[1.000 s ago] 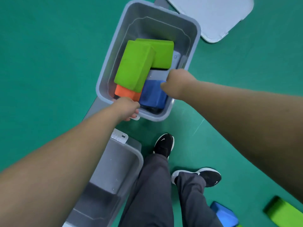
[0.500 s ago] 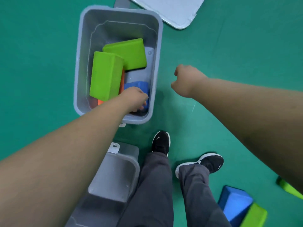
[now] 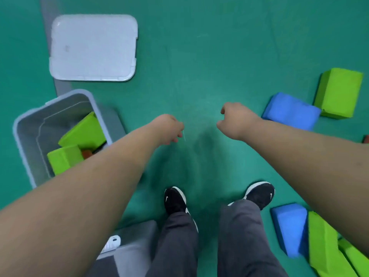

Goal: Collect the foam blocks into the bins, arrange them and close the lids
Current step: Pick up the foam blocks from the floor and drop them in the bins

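Bright, flat overhead light, shadows all soft. Lid (image 3: pixel 93 47) looks washed pale with a slight sheen. Dark smudge of shadow on the floor (image 3: pixel 199 56) well clear of the lid, under left hand (image 3: pixel 168 128) and right hand (image 3: pixel 235 120), ahead of the shoes (image 3: pixel 175 198). Whole view soft with motion blur; bin (image 3: pixel 20 124) rim near the lid smeared. Wide-angle warp: arms (image 3: pixel 79 196) balloon at the edges, grey strip (image 3: pixel 47 13) by the lid bends.

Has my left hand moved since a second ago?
Yes. The left hand gripped the near rim of the grey plastic bin then; now it hangs over the green floor to the bin's right.
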Motion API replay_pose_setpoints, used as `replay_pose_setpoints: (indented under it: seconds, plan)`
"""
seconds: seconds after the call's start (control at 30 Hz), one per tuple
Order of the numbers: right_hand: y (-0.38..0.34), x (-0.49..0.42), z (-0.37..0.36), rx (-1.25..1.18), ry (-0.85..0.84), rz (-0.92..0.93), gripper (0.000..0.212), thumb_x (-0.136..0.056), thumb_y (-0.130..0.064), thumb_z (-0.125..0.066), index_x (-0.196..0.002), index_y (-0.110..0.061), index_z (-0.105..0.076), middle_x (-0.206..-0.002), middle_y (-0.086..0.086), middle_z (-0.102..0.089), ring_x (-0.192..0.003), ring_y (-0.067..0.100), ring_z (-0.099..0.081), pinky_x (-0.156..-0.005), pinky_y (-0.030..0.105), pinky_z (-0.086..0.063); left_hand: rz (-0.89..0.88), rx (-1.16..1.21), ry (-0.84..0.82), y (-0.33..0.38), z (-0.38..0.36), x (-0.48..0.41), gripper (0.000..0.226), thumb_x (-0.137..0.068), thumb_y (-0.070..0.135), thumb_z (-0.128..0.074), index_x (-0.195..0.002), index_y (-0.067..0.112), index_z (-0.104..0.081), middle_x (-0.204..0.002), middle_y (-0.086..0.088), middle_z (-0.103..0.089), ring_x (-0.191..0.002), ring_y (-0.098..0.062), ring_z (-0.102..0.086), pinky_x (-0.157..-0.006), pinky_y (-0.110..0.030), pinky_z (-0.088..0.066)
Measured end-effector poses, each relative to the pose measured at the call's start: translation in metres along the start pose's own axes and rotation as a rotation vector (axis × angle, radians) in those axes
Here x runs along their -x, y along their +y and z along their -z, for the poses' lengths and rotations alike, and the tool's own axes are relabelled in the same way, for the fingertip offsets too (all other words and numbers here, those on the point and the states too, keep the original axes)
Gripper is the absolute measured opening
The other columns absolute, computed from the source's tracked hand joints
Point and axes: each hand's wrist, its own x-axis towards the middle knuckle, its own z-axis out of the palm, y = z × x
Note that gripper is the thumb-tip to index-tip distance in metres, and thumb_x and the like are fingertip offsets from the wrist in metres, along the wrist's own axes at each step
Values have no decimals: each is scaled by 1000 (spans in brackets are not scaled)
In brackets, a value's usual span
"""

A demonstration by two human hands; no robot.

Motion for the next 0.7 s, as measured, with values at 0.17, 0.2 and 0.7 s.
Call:
replay_pose_setpoints:
  seconds: [0.17,0.2,0.7]
  plan:
    - [144,-3,20,-56,4,-134,42,-94,-26,-53,-132,-6,-54,-133,17,-56,-116,36,-59,-91,37,-51,-64,-133,-65,109,-76,-24,18,-102,19,-51,-111,9,-63,-104,-4,-74,-83,-21,-69,-71,-31,-52]
    - [171,-2,24,-64,5,-155,39,-95,-26,-52,-129,-6,-54,-131,18,-57,-115,36,-59,-90,37,-50,-75,-161,-80,130,-93,-28,20,-101,20,-51,-112,8,-63,-105,-4,-75,-83,-21,-69,-72,-32,-53]
    - [462,-1,52,-187,-24,-488,40,-97,-27,-54,-123,2,-61,-129,25,-62,-123,39,-58,-95,38,-50,-415,-865,-250,371,-323,-122,29,-98,25,-52,-109,9,-73,-109,-11,-74,-105,-31,-70,-95,-40,-57]
